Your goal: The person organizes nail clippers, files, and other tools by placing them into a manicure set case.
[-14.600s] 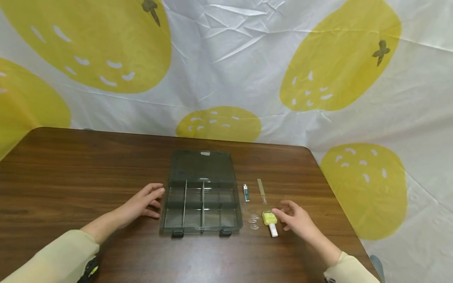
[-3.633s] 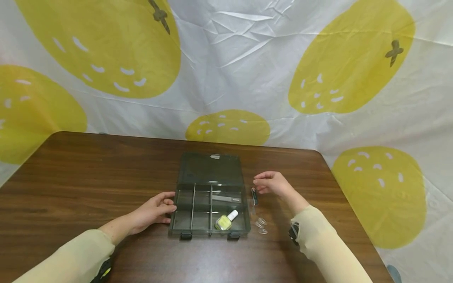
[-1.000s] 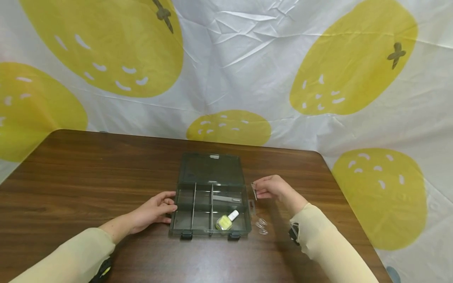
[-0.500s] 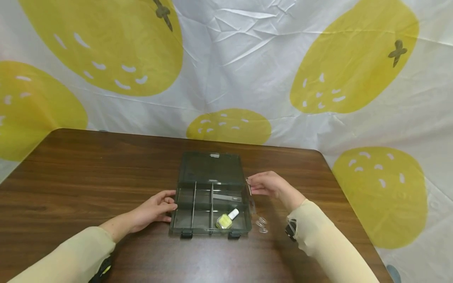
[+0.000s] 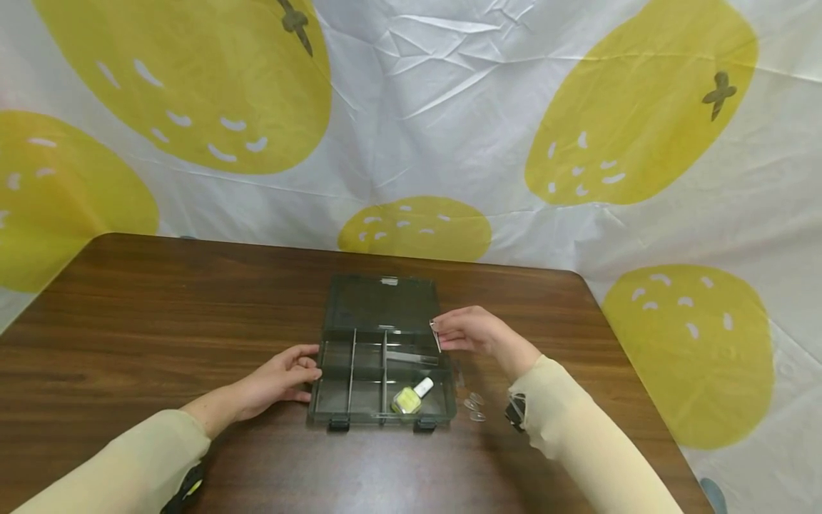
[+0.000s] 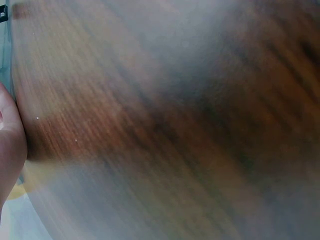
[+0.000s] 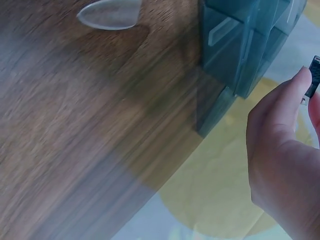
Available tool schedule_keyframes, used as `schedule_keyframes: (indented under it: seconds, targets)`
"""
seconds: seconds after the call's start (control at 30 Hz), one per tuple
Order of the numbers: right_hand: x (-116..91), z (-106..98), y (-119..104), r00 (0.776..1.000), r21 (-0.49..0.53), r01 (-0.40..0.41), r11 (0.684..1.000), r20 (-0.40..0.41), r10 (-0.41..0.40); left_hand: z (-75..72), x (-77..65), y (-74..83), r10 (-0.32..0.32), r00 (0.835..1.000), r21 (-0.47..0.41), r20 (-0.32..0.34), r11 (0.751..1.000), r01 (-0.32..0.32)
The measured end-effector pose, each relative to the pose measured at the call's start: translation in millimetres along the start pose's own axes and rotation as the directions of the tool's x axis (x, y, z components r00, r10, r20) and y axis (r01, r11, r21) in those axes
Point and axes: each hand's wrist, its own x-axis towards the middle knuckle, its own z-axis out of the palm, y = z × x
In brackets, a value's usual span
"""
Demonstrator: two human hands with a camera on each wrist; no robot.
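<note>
Has L hand (image 5: 280, 380) at left w/ fingers loosely bent; pinches w/ thumb + fingertips of R hand (image 5: 480, 332), slightly farther, at right; angles both forearms (image 5: 138, 453) in from near side.

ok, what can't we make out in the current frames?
Nail clipper: right wrist view, cut off by the right edge; head view, only a sliver in the right hand.
Left hand: left wrist view, cut off by the left edge.
Box: same view, same edge.
Clear pieces: head view, too small to count surely.
</note>
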Motion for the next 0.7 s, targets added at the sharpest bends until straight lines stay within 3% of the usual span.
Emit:
schedule_keyframes:
  seconds: [0.7]
  targets:
    - [11.8,44.7,-8.3,1.000,0.033,-0.019,0.999,0.014,0.018,0.5,-0.6,-1.6,-0.001,1.000,-0.001,-0.006,1.000,0.001]
